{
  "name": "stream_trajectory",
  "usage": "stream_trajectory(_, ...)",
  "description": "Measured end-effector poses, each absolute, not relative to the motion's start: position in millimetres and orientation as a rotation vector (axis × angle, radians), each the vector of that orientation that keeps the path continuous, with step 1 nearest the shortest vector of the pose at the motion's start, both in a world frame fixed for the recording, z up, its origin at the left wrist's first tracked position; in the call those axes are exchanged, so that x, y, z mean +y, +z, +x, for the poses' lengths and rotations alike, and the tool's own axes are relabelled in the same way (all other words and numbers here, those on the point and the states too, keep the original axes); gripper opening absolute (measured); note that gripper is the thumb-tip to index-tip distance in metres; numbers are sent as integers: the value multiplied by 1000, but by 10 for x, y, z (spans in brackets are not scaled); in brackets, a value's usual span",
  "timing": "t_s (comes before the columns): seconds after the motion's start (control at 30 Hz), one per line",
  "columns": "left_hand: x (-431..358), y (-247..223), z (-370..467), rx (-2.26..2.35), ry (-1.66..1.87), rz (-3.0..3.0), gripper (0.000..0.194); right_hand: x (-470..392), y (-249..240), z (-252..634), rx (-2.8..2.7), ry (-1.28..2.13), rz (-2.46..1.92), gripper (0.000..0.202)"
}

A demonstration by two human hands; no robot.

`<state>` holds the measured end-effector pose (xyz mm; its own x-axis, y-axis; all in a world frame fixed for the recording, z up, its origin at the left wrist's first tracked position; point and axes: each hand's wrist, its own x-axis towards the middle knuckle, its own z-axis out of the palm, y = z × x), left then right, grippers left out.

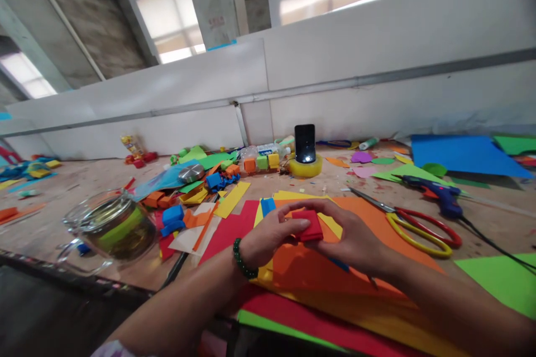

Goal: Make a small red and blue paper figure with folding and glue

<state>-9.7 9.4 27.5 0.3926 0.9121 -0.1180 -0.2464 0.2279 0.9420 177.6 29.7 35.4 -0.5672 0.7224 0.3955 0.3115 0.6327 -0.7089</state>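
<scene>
Between my hands is a small red paper box (312,225), held above orange paper (301,268). My left hand (272,231), with a green bead bracelet at the wrist, presses its thumb on the top of the box. My right hand (349,234) grips the box from the right side, its fingers curving round the back. Beneath the hands lie stacked sheets in orange, yellow and red. A blue paper piece (268,206) lies just behind my left hand.
A glass mug (121,228) stands at the left near the table edge. Scissors (412,223) and a blue glue gun (439,192) with a cable lie right. A phone (305,142) stands upright by yellow tape (305,167). Small folded paper boxes (172,217) lie left of the hands.
</scene>
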Motion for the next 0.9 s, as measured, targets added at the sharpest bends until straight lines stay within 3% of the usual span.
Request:
stream_trajectory(0.33, 94, 355, 22, 841, 914, 993, 49, 316, 382, 1820, -2112, 696, -879, 45)
stream_trajectory(0.43, 130, 331, 34, 771, 879, 977, 54, 349, 374, 1855, -2022, 747, -911, 39)
stream_trajectory(0.53, 170, 288, 58, 624, 842, 909, 63, 397, 342, 1887, -1846, 938, -883, 46)
stream_trajectory(0.67, 201, 199, 144, 531, 904, 785, 51, 424, 319, 1898, -1657, 1181, -826, 49)
stream_trajectory(0.9, 147, 108, 191, 458, 1001, 711, 37, 431, 236, 1895, -1733, 1173, -848, 53)
